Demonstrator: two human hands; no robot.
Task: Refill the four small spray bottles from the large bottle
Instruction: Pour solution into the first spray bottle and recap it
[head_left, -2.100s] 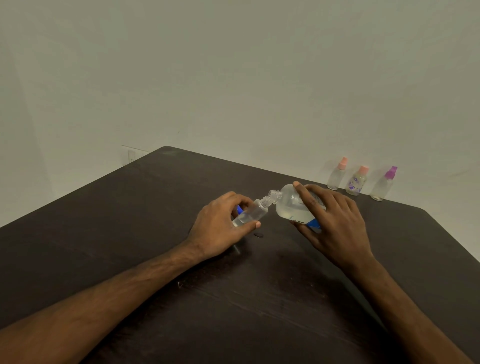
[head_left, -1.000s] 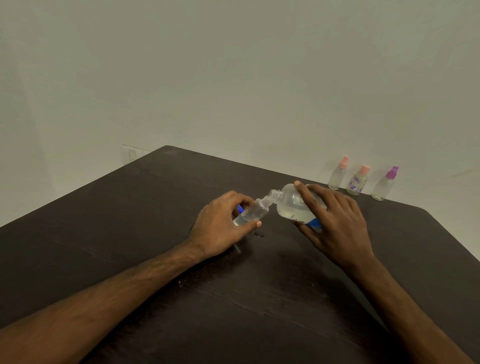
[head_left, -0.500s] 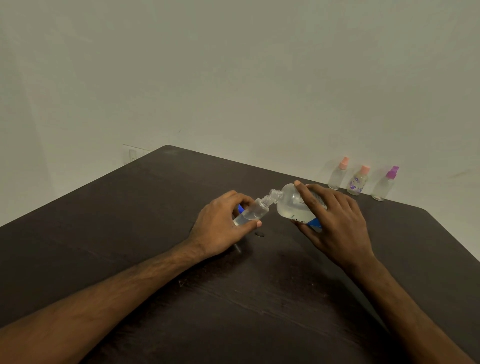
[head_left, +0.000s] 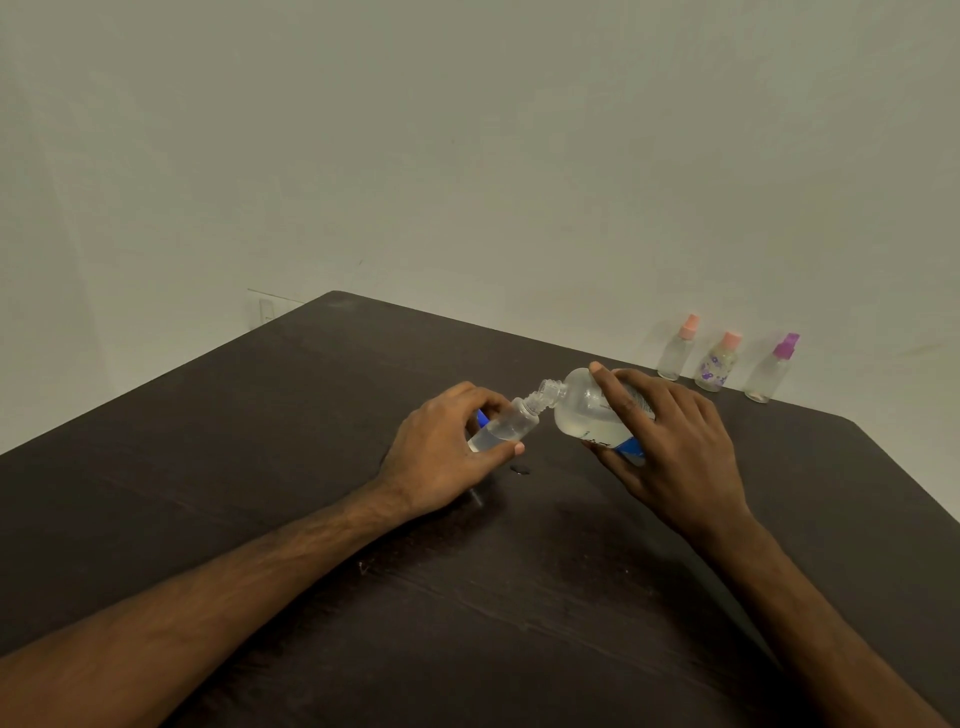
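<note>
The left hand holds an uncapped small spray bottle, thumb under its lower end and fingers curled over the top. The bottle is tilted, its open mouth pointing up and toward the right hand, and clear liquid sits in its lower part. A bit of blue shows just behind the left fingers; what it is cannot be told.

The right hand grips the large bottle round its body, forefinger stretched over the shoulder. It is tipped nearly on its side, and its threaded neck meets the small bottle's mouth between the two hands. Clear liquid pools along its lower side, and a blue label edge shows by the palm.

Below the left thumb, a small dark wet spot lies on the dark tabletop.

Beyond the right hand, by the wall, three capped spray bottles stand upright in a row: a peach-capped bottle, a flower-printed bottle, and a purple-capped bottle.
</note>
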